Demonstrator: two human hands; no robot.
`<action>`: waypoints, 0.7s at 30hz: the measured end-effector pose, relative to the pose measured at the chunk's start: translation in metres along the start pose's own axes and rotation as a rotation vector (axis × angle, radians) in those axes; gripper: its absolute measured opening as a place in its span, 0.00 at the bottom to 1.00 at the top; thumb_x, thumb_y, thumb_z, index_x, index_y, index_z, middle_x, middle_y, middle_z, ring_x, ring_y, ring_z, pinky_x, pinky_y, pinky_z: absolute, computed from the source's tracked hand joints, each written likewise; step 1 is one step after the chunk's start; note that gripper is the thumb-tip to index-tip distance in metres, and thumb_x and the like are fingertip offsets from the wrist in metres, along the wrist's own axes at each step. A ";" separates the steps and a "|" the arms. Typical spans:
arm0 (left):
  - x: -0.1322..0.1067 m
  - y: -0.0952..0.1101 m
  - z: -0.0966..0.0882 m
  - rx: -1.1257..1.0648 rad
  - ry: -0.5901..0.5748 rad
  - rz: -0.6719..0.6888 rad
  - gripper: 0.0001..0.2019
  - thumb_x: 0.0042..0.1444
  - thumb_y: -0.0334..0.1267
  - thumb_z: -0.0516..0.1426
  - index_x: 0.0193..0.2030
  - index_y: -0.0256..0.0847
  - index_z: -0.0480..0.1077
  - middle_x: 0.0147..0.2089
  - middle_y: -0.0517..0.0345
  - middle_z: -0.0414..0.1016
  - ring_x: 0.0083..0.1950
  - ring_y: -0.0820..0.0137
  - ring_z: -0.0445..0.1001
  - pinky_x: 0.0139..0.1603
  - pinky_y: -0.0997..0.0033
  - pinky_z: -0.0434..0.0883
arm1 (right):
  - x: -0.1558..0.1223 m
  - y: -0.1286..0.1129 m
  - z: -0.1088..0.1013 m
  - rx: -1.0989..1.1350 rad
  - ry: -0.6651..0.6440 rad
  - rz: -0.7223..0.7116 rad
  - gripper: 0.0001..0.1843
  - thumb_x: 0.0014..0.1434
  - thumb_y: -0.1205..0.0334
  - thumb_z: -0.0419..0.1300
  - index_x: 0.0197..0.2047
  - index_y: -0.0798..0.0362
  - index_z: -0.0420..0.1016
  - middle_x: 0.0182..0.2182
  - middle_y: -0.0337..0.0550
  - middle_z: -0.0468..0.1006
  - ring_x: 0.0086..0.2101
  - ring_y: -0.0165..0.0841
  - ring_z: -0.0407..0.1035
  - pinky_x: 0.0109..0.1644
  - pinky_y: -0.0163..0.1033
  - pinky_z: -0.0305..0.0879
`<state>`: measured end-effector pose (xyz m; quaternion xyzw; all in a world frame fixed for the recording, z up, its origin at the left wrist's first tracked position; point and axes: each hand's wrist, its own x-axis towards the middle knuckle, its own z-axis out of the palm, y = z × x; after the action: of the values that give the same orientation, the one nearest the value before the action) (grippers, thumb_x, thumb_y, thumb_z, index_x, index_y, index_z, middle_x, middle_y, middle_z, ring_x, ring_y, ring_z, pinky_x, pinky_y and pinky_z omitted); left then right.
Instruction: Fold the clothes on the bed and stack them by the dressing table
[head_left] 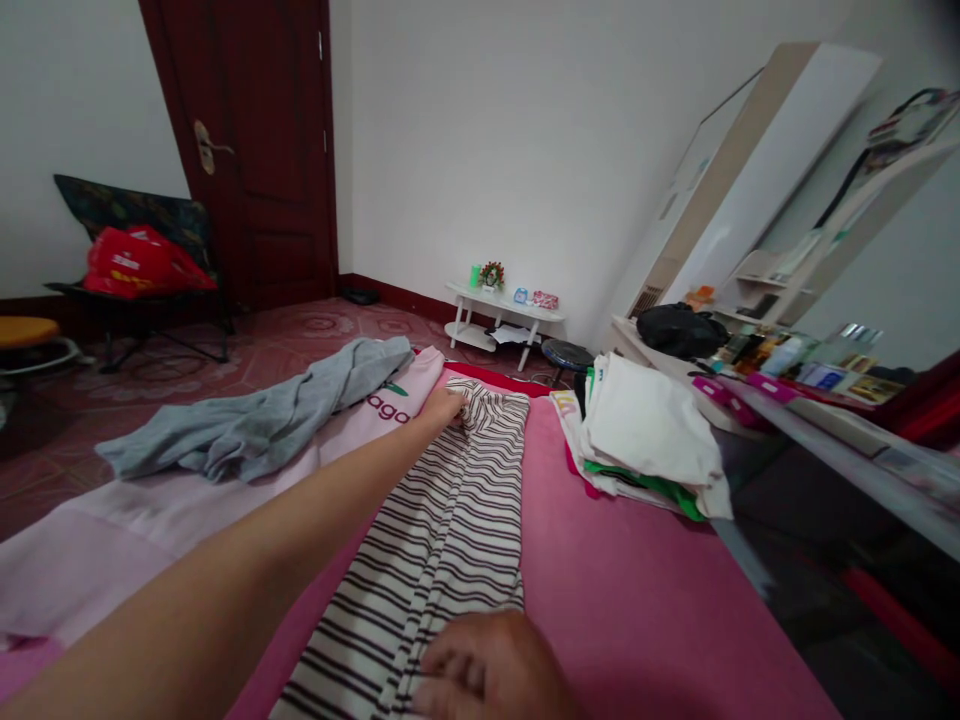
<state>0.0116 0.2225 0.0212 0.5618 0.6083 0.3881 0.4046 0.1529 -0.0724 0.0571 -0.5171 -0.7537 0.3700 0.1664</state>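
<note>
A white garment with dark stripes [457,520] lies folded lengthwise in front of me, bunched at its far end. My left hand [448,404] reaches out to that far end, its fingers closed on the cloth. Low in the view, my right hand [499,665] is over the garment's near right part, slightly blurred. Its fingers are loosely bent and apart from the thumb, with no cloth visible between them. To the left, a pale pink top [330,440] with printed letters lies spread out, and a grey garment [247,425] lies crumpled across it.
The pink bed cover [622,580] lies under the clothes. A stack of folded clothes [649,430], white on top, sits to the right. Beyond it stands a dressing table with bottles [795,355]. A low white table [502,300] and a folding chair with a red bag [142,262] stand farther back.
</note>
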 end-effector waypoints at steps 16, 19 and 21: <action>-0.011 -0.015 0.012 0.230 0.323 0.357 0.21 0.54 0.23 0.50 0.49 0.44 0.75 0.50 0.56 0.76 0.53 0.67 0.72 0.57 0.68 0.67 | 0.062 0.052 0.010 -0.381 0.322 -0.190 0.22 0.61 0.61 0.56 0.59 0.46 0.67 0.62 0.42 0.63 0.61 0.39 0.55 0.65 0.49 0.53; -0.014 -0.025 0.002 0.412 0.338 0.301 0.17 0.51 0.24 0.55 0.42 0.43 0.79 0.47 0.51 0.76 0.51 0.59 0.72 0.54 0.60 0.69 | 0.062 0.049 0.008 -0.367 0.321 -0.184 0.22 0.60 0.62 0.57 0.59 0.46 0.67 0.62 0.42 0.63 0.60 0.40 0.56 0.65 0.50 0.53; -0.013 -0.022 -0.003 0.519 0.346 0.302 0.15 0.49 0.25 0.56 0.40 0.43 0.79 0.51 0.47 0.73 0.54 0.55 0.69 0.54 0.57 0.68 | 0.061 0.047 0.008 -0.359 0.319 -0.181 0.22 0.60 0.63 0.57 0.58 0.47 0.67 0.62 0.42 0.64 0.60 0.40 0.56 0.65 0.51 0.53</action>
<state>0.0010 0.2079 0.0026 0.6556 0.6564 0.3652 0.0772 0.1541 -0.0113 0.0095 -0.5205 -0.8148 0.1275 0.2210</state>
